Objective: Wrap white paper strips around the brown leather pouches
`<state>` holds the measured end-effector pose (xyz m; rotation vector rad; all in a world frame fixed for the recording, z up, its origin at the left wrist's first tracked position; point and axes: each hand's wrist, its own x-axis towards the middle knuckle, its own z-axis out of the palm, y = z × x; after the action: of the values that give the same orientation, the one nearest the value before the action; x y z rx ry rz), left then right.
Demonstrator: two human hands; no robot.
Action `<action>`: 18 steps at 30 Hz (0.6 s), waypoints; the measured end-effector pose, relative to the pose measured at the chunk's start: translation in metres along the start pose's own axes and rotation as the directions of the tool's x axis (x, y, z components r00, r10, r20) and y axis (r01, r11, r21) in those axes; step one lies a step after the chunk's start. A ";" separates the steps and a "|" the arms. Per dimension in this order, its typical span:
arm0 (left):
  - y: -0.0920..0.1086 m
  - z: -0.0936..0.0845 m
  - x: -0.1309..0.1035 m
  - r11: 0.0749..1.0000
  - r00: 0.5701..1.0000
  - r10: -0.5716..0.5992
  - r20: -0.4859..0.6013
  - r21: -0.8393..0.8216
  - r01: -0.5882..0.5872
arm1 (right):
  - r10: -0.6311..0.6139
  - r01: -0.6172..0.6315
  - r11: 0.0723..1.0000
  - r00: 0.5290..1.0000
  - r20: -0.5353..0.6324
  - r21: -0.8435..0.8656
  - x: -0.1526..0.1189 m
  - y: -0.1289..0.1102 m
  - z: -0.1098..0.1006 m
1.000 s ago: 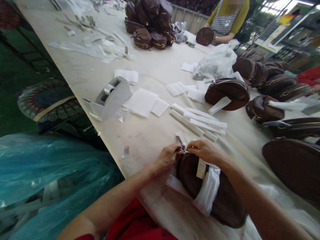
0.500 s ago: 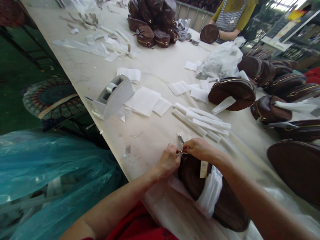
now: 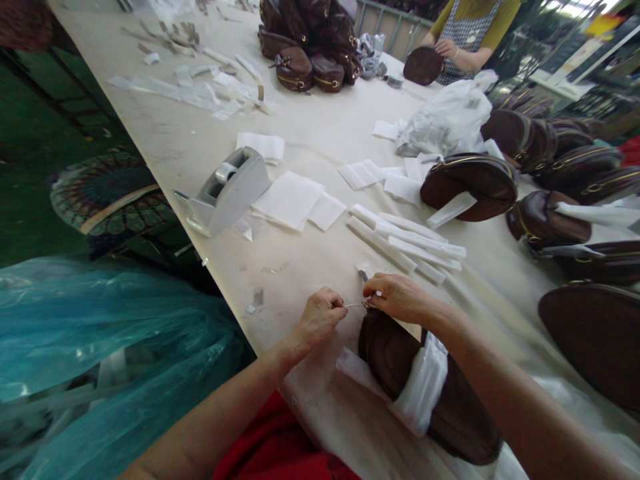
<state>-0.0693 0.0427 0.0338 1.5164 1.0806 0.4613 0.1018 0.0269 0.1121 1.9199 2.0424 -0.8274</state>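
Brown bag (image 3: 467,413) lies on the counter (image 3: 310,260) at its near edge, below both hands. In the head view, the only one, work on it looks part-way along. A white wrap (image 3: 429,380) is round its middle, and a pale tag (image 3: 411,328) shows near its upper end. A thin cord (image 3: 355,305) is drawn out straight from that end and no finished knot can be seen, so its fastening looks incomplete.

The left hand (image 3: 317,320) has its fingers closed in a pinch on the cord's free end, apart from the bag. The right hand (image 3: 400,298) is bent over the bag's top, its fingers narrow and seemingly pinched on the cord where it meets the bag. Beyond the hands lie white strips (image 3: 393,253), flat white sheets (image 3: 290,197) and a grey tape dispenser (image 3: 243,193); none of these is being touched. Another round bag (image 3: 473,187) stands beyond the strips with a white strip on its front, and more bags crowd the right side.

Much is hard to make out. The right hand hides how the cord joins the bag and covers part of the tag. The small grey piece (image 3: 363,275) beside it is too small to name. The bag's underside is hidden, the bags at the right edge are cut off, and a co-worker's hand (image 3: 447,50) on a brown piece is small and far off.
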 end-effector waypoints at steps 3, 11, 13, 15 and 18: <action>-0.002 -0.008 -0.002 0.999 1.000 -0.013 -0.019 -0.045 0.012 | -0.040 0.040 0.999 0.999 0.003 0.020 0.002 -0.005 0.004; 0.003 -0.013 -0.004 0.983 0.997 -0.053 -0.055 -0.181 0.043 | -0.076 0.076 0.997 0.997 0.003 0.003 0.007 -0.009 0.011; 0.004 -0.013 -0.004 0.967 0.996 -0.076 -0.049 -0.247 0.062 | -0.066 0.066 0.998 0.998 -0.003 0.005 0.008 -0.009 0.012; 0.005 -0.010 -0.003 0.935 0.993 -0.113 -0.016 -0.339 0.101 | -0.050 0.050 0.999 0.999 -0.011 0.006 0.008 -0.009 0.013; 0.009 -0.005 -0.001 0.841 0.978 -0.187 0.093 -0.499 0.208 | -0.020 0.020 1.000 0.999 -0.027 0.011 0.008 -0.011 0.014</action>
<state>-0.0700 0.0453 0.0437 0.9322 0.9743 0.5192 0.0870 0.0263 0.0995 1.9300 2.0796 -0.8243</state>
